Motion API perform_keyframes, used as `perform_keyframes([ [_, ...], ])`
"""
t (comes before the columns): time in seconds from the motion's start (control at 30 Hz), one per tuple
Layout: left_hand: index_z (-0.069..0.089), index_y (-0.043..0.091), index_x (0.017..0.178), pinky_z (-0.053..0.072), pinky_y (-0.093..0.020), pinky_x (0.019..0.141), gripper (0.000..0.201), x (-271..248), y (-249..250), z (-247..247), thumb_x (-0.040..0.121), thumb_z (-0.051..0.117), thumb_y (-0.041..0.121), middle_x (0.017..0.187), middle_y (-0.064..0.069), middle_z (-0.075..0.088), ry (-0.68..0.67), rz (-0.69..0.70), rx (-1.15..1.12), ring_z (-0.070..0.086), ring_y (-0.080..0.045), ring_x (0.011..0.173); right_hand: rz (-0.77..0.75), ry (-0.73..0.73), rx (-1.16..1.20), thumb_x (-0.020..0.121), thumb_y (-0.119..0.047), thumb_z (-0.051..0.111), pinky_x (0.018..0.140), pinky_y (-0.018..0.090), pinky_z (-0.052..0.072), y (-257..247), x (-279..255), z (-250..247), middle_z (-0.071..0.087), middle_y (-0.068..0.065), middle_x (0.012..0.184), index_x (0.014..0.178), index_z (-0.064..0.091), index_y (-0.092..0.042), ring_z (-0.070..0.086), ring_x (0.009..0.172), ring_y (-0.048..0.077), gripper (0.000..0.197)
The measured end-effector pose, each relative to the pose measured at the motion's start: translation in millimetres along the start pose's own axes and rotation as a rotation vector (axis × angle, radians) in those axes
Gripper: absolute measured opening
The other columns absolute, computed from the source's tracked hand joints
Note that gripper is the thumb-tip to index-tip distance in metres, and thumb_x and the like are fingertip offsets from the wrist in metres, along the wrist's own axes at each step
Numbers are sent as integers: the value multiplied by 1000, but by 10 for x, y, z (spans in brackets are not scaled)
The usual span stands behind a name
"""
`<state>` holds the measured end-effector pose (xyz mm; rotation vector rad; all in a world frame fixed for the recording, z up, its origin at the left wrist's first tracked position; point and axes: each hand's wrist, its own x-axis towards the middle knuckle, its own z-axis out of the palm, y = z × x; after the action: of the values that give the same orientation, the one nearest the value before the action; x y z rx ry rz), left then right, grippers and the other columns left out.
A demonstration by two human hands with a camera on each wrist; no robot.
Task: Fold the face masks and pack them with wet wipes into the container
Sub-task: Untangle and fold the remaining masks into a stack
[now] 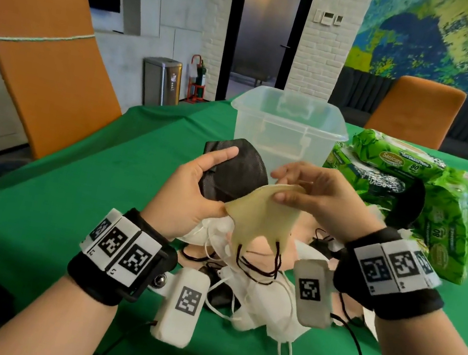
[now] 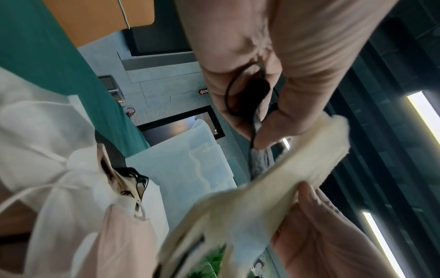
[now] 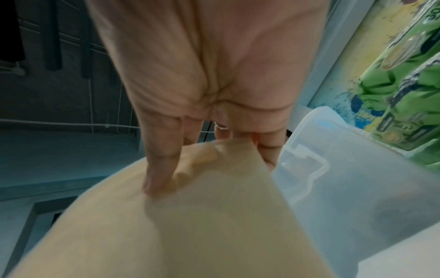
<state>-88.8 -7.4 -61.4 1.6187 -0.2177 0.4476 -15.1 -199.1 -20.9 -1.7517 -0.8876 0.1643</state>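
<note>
Cream and soft, the yellow mask (image 1: 258, 209) hangs in the air between both hands, above the pile of masks (image 1: 252, 299) on the green cloth (image 1: 64, 210). The right hand (image 1: 325, 203) pinches its top edge between thumb and fingers. The left hand (image 1: 196, 189) has its fingers curled round a black mask (image 1: 239, 175), and the heel of that hand touches the yellow mask's lower left corner. The yellow mask's long side runs from the left hand up to the right hand, and its dark ear loops (image 1: 261, 263) dangle down toward the person.

The clear box (image 1: 288, 127) stands open past the hands, toward the far edge of the table. It looks empty, though the see-through walls make that hard to tell. The right hand is a bit nearer to it. The green packs of wipes (image 1: 405, 189) sit just beside the box, on the right side.

I think the mask is being folded now. To fold it in half, the two ends need to meet, so one hand must bring its end across to the other. The loops may snag on the pile below
</note>
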Motion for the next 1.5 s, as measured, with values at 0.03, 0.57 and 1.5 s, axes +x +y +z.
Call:
perform_keyframes([
  [0.03, 49, 30, 123, 46, -27, 99, 81, 1, 1, 6, 63, 74, -17, 127, 4, 58, -25, 6, 2, 57, -7, 116, -3, -8, 5, 63, -19, 71, 78, 27, 47, -5, 30, 25, 65, -5, 88, 62, 65, -27, 58, 81, 12, 9],
  [0.57, 63, 32, 119, 19, -35, 108, 52, -14, 68, 37, 73, 66, 7, 155, -13, 10, 184, 105, 861, 16, -28, 135, 10, 41, 125, 75, 0, 66, 54, 17, 44, -47, 162, 115, 64, -6, 59, 70, 58, -12, 56, 55, 7, 16],
  [1.5, 54, 23, 92, 54, -22, 69, 32, 51, 69, 66, 82, 63, -6, 73, 5, 71, 254, 60, 63, 65, -5, 69, 1, 3, 17, 78, 1, 64, 55, 14, 45, -115, 75, 8, 62, -9, 58, 71, 60, -14, 54, 55, 5, 17],
])
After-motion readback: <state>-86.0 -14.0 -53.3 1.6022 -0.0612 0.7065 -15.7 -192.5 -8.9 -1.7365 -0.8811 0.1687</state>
